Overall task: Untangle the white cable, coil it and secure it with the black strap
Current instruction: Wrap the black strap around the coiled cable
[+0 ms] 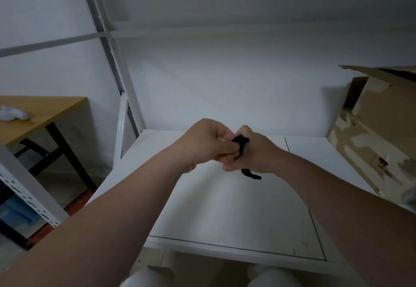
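Note:
Both my hands meet above the white shelf board (225, 208). My left hand (202, 145) pinches the black strap (241, 143) with curled fingers. My right hand (252, 151) is curled round the same bundle from the right. A loose end of the black strap hangs out below my right hand. The white cable is hidden inside my hands; I cannot make it out.
A torn cardboard box (382, 129) stands on the shelf at the right. A white metal rack upright (117, 66) rises at the back left. A wooden table (38, 111) with a white object (13, 113) stands at the far left.

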A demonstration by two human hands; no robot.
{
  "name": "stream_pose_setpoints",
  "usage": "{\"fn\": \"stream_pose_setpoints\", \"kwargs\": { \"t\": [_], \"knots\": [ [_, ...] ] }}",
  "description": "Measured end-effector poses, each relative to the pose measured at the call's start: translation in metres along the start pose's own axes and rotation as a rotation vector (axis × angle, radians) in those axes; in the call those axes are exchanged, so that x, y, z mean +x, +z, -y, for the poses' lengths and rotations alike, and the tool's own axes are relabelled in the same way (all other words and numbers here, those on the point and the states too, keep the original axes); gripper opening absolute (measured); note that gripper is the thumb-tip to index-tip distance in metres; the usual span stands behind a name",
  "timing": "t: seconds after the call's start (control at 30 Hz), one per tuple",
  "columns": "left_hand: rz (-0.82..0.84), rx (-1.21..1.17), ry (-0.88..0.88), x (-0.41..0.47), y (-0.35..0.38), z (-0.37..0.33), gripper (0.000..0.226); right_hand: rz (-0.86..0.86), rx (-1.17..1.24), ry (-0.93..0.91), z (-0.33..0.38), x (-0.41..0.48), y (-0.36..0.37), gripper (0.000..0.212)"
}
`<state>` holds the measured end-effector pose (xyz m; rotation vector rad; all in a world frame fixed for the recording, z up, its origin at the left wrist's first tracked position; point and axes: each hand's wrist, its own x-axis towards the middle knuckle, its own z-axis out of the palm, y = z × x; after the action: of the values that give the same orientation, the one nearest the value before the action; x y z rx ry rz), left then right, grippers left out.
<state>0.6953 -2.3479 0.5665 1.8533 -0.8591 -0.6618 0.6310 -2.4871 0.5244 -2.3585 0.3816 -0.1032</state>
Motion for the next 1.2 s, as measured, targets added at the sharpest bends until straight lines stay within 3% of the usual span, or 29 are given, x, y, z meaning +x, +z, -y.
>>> {"fn": "stream_pose_setpoints", "kwargs": {
  "t": [0.07, 0.13, 0.2, 0.3, 0.4, 0.5, 0.67, 0.8, 0.87, 0.93, 1.0, 1.03, 1.1, 1.2],
  "knots": [
    [-0.174, 0.310, 0.130, 0.006, 0.002, 0.001, 0.013, 0.042, -0.051, -0.043, 0.004, -0.001, 0.002, 0.051],
    [-0.289, 0.540, 0.227, 0.010, 0.003, 0.002, 0.013, 0.054, -0.076, -0.051, 0.006, -0.004, 0.002, 0.060],
    [-0.306, 0.570, 0.265, 0.014, 0.001, 0.006, 0.011, 0.046, -0.096, -0.048, 0.008, -0.005, 0.001, 0.070],
    [-0.224, 0.246, 0.121, 0.018, -0.003, 0.013, 0.013, 0.036, -0.118, -0.062, 0.008, -0.006, 0.002, 0.072],
    [-0.009, -0.136, -0.194, 0.020, -0.010, 0.019, 0.027, 0.015, -0.133, -0.102, 0.007, -0.006, 0.002, 0.072],
    [0.198, -0.310, -0.389, 0.018, -0.012, 0.025, 0.025, -0.043, -0.113, -0.182, 0.008, -0.006, -0.002, 0.070],
    [0.192, -0.572, -0.387, 0.016, -0.008, 0.035, 0.019, -0.119, -0.115, -0.294, 0.000, 0.000, -0.004, 0.074],
    [0.057, -0.648, -0.308, 0.020, -0.002, 0.036, 0.013, -0.130, 0.133, -0.057, -0.005, -0.002, -0.007, 0.105],
    [-0.004, -0.654, -0.259, 0.022, -0.003, 0.036, 0.012, -0.067, 0.374, 0.099, -0.010, -0.003, -0.009, 0.096],
    [-0.065, -0.642, -0.225, 0.024, -0.006, 0.038, 0.013, -0.019, 0.546, 0.179, -0.016, -0.003, -0.012, 0.062],
    [-0.132, -0.640, -0.219, 0.025, -0.008, 0.041, 0.020, -0.011, 0.568, 0.176, -0.017, -0.004, -0.016, 0.020],
    [-0.160, -0.626, -0.218, 0.026, -0.009, 0.044, 0.024, -0.014, 0.566, 0.171, -0.017, -0.005, -0.018, 0.014],
    [-0.205, -0.567, -0.218, 0.027, -0.008, 0.050, 0.027, -0.019, 0.613, 0.168, -0.013, -0.006, -0.023, 0.021],
    [-0.224, -0.591, -0.232, 0.028, -0.007, 0.056, 0.024, -0.022, 0.822, 0.185, -0.008, -0.007, -0.030, 0.022]
  ]
}}
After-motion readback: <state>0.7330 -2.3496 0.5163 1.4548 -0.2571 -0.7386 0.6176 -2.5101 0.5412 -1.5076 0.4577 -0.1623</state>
